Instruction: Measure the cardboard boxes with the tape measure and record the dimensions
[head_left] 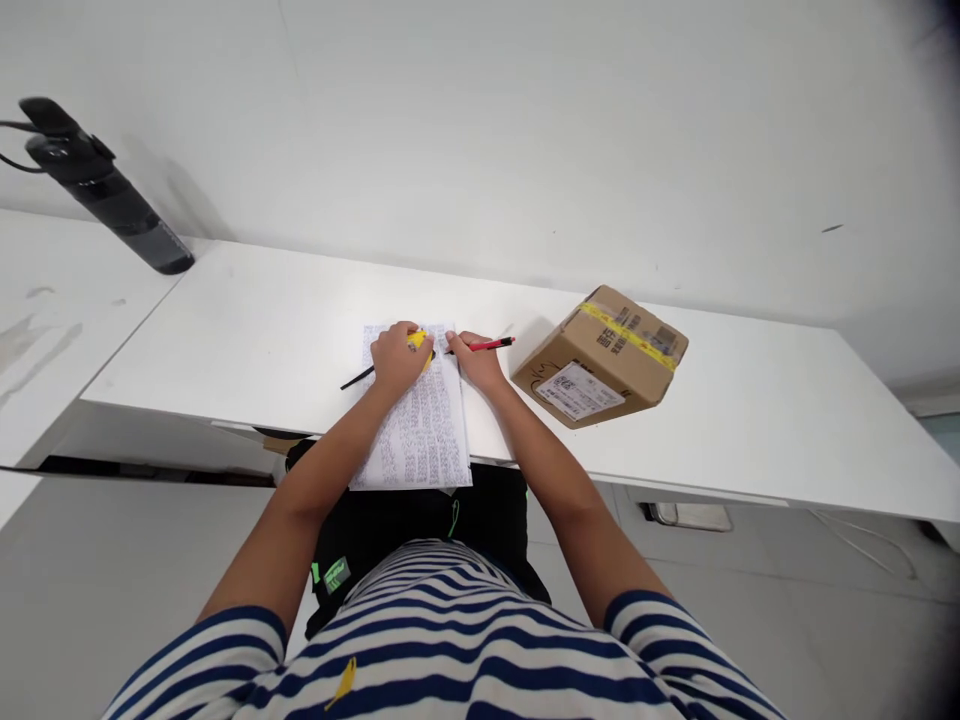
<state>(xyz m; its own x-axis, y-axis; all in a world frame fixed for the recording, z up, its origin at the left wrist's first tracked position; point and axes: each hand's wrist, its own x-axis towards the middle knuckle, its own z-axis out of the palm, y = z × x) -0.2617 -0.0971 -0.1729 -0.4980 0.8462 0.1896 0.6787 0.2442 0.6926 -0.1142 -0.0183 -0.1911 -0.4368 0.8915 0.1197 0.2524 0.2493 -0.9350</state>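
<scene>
A printed sheet of paper lies on the white table in front of me, its near edge hanging over the table's front. My left hand rests closed on the sheet's upper part, wrapped round a yellow object; a thin black strip sticks out to its left. My right hand sits at the sheet's upper right corner, fingers pinched on a red pen that points to the right.
A cardboard box with yellow tape and a white label stands tilted just right of my right hand. A black cylindrical device leans at the far left by the wall. A second white surface adjoins on the left.
</scene>
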